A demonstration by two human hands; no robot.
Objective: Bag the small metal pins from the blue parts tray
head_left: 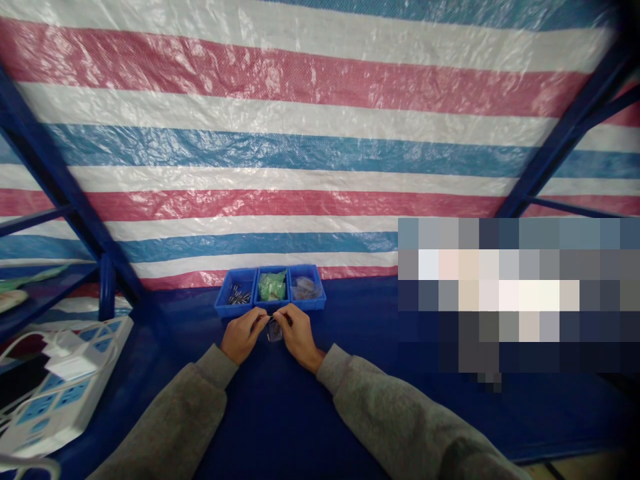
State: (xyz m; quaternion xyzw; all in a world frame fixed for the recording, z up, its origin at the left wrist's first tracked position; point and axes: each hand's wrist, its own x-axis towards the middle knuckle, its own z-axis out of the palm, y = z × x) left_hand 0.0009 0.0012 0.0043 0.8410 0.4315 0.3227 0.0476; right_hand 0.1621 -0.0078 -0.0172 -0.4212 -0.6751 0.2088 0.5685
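Observation:
My left hand [244, 335] and my right hand [300, 333] meet in front of three small blue bins. Both pinch the upper edge of a small clear plastic bag [275, 331], which hangs between them with something dark showing through it. Just behind my left hand, the left bin [220, 308] holds small black and silver pieces [240, 295] too fine to identify. Green packets [273, 285] fill the middle bin [257, 293]. Clear plastic bags [306, 288] lie in the right bin [323, 300].
A white power strip [75, 413] with a charger [75, 357] and cables lies at the left on the blue tabletop [280, 427]. Blue metal posts [75, 187] stand at both sides before a striped tarp [300, 147]. A pixelated patch hides the right side.

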